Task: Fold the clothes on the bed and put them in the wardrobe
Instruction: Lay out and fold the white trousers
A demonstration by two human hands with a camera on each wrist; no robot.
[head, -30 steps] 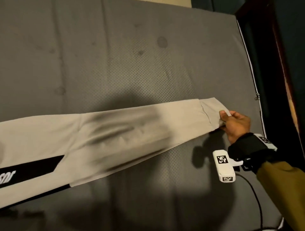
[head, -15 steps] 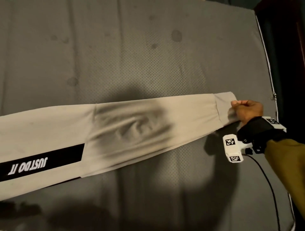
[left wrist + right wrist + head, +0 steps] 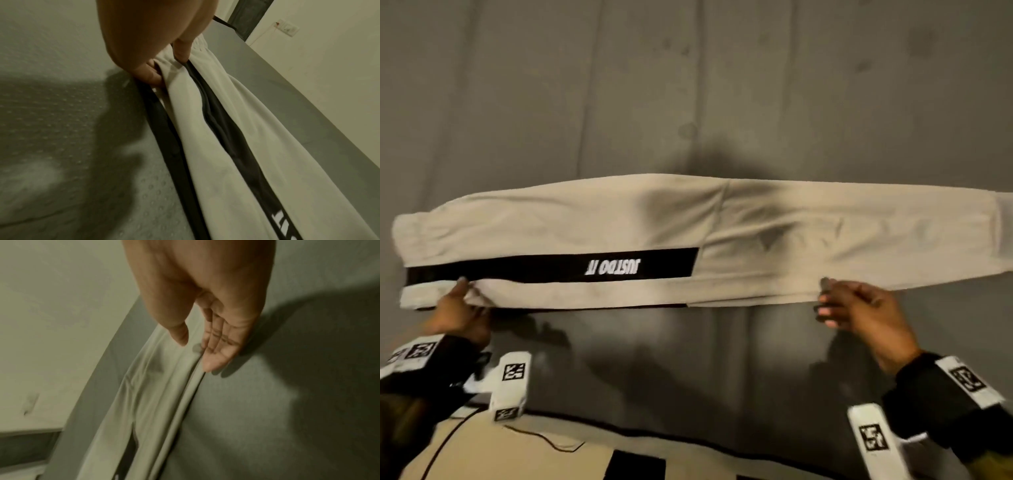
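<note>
A pair of beige track trousers (image 3: 722,219) with a black side stripe (image 3: 551,270) lies stretched lengthwise across the grey bed (image 3: 688,85), legs stacked one on the other, as a person works along its near edge. The left hand (image 3: 457,310) pinches the cloth close to the waistband end, thumb on top and fingers curled under the edge, a closed grip on the trousers confirmed by the left wrist view. The right hand (image 3: 859,308) sits further down the leg with an open grip, fingers extended and relaxed; its fingertips (image 3: 211,365) touch or nearly touch the folded edge, and no pinch is visible. The step in hand appears to be squaring up the stacked legs before the crosswise folds. To do it well, the right hand likely needs to take hold of both layers at the edge, then pull gently against the left so the soft creases mid-leg flatten. Light, even tension should keep the stripe straight and the edges aligned; tugging one layer alone risks sliding it off the other. The wardrobe is not in view.
</note>
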